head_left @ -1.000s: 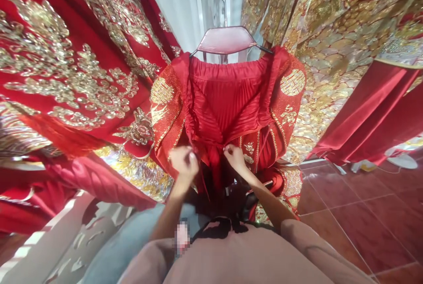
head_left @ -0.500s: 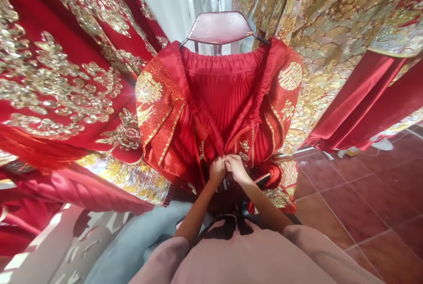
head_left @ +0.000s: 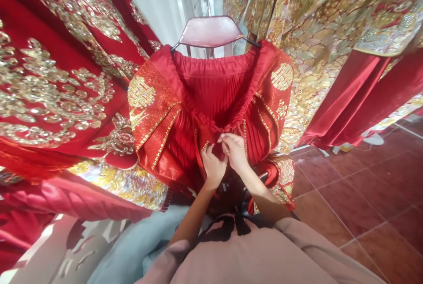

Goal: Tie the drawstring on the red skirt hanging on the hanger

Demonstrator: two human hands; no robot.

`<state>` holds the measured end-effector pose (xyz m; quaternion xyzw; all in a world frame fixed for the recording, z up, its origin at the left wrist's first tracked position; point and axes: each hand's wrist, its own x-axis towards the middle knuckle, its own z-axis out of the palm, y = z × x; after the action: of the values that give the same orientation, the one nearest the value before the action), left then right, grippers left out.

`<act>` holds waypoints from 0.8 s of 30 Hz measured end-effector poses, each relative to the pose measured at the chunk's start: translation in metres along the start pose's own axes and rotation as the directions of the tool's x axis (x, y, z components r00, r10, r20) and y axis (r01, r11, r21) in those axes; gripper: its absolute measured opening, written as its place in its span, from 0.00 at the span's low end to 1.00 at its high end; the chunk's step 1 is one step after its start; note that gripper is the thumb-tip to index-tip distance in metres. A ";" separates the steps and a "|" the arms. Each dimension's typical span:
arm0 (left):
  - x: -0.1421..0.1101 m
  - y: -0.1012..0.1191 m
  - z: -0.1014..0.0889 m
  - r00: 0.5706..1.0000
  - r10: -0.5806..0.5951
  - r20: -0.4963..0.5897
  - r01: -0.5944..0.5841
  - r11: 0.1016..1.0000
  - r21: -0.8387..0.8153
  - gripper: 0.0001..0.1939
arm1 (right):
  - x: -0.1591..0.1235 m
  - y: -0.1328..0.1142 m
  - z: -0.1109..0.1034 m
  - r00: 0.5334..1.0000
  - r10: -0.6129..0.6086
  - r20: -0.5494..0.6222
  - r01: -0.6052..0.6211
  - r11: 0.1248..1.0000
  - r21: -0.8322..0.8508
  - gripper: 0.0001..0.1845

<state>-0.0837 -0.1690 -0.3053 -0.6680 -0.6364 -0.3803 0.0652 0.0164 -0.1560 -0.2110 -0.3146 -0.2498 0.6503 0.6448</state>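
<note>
A red pleated skirt (head_left: 172,143) with gold-embroidered panels hangs by its gathered waistband (head_left: 214,65) from a hanger (head_left: 211,31) with a pale pink centre plate. The waistband's front sags in a rounded curve towards me. Just below that curve, my right hand (head_left: 235,151) is closed in a pinch, thumb against fingertips; what lies between them is too small to make out. Beside it, my left hand (head_left: 214,164) has its fingers bent but apart, against the front of the skirt, with its thumb close to my right hand.
Red cloth with silvery sequins (head_left: 62,94) hangs close on the left. On the right hang a gold scale-patterned garment (head_left: 310,54) and red fabric (head_left: 343,94). Behind the hanger is a whitish curtain (head_left: 158,1). Red-brown floor tiles (head_left: 357,200) show at lower right.
The waistband's front has risen from a stretched V to a looser curve. My hands, joined before at its point, have moved slightly apart and up; my left fingers have spread.
</note>
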 end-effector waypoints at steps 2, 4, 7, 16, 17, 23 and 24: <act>0.025 0.015 -0.003 0.999 0.044 -0.021 -0.043 0.998 0.049 0.20 | -0.001 0.003 -0.001 1.000 -0.016 0.004 0.016 1.000 -0.010 0.13; 0.047 0.024 -0.005 0.995 0.025 0.096 -0.036 0.993 0.111 0.11 | -0.001 0.003 -0.002 1.000 -0.020 0.013 0.020 1.000 0.000 0.13; 0.061 0.026 -0.006 0.976 0.018 0.218 -0.050 0.989 0.141 0.08 | 0.003 0.001 -0.001 1.000 -0.018 0.013 0.018 1.000 0.024 0.13; 0.043 0.029 -0.021 0.985 0.080 0.156 -0.093 0.993 0.077 0.11 | 0.013 -0.023 0.014 0.995 -0.049 0.091 0.056 0.996 -0.068 0.12; 0.042 0.031 -0.024 0.984 0.086 0.157 -0.096 0.994 0.058 0.12 | 0.011 -0.019 0.012 0.991 -0.098 0.087 0.109 0.985 -0.133 0.13; 0.035 0.035 -0.032 0.981 0.098 0.168 -0.090 0.994 -0.054 0.10 | -0.002 -0.001 0.004 0.809 -0.585 0.048 0.503 0.650 -0.570 0.10; 0.034 0.035 -0.033 0.981 0.107 0.165 -0.096 0.993 -0.072 0.10 | -0.001 -0.003 0.005 0.791 -0.605 0.091 0.516 0.579 -0.631 0.10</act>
<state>-0.0692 -0.1666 -0.2478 -0.7309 -0.5923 -0.3390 0.0090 0.0152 -0.1561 -0.2053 -0.4577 -0.4935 0.2682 0.6892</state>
